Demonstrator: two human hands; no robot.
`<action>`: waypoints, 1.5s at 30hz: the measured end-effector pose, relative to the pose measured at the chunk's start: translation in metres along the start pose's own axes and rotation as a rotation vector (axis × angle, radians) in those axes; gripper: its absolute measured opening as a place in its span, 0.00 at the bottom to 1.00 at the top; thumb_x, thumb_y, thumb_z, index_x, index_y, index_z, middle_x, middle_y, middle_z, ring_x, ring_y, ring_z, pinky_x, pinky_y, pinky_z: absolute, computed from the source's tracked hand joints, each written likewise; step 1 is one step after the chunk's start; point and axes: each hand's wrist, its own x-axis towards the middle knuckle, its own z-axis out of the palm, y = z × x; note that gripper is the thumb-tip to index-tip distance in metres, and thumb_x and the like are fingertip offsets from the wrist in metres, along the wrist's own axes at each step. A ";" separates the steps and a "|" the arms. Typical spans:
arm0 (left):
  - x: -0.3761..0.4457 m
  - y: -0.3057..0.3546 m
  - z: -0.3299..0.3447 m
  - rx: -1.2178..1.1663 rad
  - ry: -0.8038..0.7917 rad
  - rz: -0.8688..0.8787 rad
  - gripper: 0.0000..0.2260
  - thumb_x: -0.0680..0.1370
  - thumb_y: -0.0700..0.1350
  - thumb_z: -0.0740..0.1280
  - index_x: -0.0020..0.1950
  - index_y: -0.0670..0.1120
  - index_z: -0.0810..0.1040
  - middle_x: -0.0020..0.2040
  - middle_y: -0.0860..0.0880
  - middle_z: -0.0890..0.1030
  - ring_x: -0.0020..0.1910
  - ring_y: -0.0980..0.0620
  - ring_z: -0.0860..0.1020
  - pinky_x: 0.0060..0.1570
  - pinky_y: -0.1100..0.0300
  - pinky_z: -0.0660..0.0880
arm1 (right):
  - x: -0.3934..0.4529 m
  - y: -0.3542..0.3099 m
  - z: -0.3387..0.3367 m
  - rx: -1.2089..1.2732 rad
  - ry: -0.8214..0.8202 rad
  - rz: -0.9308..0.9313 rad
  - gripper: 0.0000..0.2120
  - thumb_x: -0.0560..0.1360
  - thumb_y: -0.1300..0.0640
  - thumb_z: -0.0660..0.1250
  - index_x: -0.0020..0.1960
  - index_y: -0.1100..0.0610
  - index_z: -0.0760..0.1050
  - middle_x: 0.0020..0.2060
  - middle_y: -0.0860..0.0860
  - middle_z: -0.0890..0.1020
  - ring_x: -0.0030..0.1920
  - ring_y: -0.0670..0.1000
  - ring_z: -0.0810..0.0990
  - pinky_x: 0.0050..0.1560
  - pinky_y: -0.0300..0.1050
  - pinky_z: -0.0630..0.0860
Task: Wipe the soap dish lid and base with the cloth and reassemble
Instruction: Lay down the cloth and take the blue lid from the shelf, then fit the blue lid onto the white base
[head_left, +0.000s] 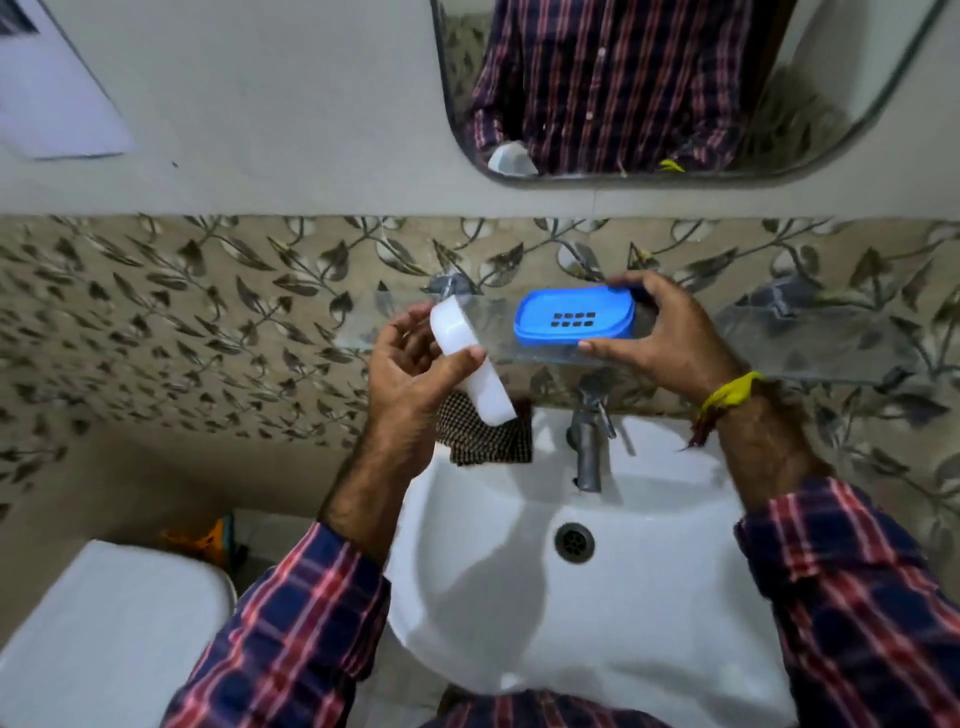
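White plastic lid (470, 361) sits pinched between the left hand's (410, 384) thumb and curled fingers, tilted over the sink's (519, 613) far left rim, just above the checked cloth (485, 441) lying there. Right hand (670, 338) fingers close around the blue slotted base (574, 317), which rests on the glass shelf (810, 343) above the tap (589, 431). A careless tug could skid the base off the slick glass into the basin, I judge
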 end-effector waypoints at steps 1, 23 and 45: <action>0.003 0.003 0.001 -0.021 -0.008 -0.007 0.33 0.62 0.45 0.79 0.65 0.42 0.74 0.54 0.47 0.83 0.50 0.51 0.82 0.46 0.57 0.80 | -0.005 -0.005 -0.001 0.144 0.042 0.009 0.35 0.61 0.56 0.82 0.64 0.61 0.73 0.59 0.56 0.79 0.60 0.50 0.79 0.63 0.40 0.75; 0.001 0.023 0.060 0.170 -0.409 -0.032 0.18 0.78 0.55 0.65 0.66 0.52 0.80 0.65 0.53 0.82 0.67 0.53 0.77 0.68 0.56 0.71 | -0.071 -0.059 0.030 1.113 0.177 0.247 0.17 0.73 0.55 0.66 0.61 0.54 0.77 0.52 0.54 0.81 0.48 0.49 0.80 0.47 0.42 0.80; -0.011 0.014 0.069 0.477 -0.569 0.121 0.22 0.81 0.56 0.63 0.75 0.56 0.71 0.70 0.58 0.77 0.69 0.57 0.75 0.68 0.49 0.74 | -0.076 -0.058 0.033 1.043 0.196 0.203 0.27 0.72 0.51 0.71 0.68 0.62 0.72 0.61 0.64 0.79 0.61 0.63 0.80 0.51 0.51 0.80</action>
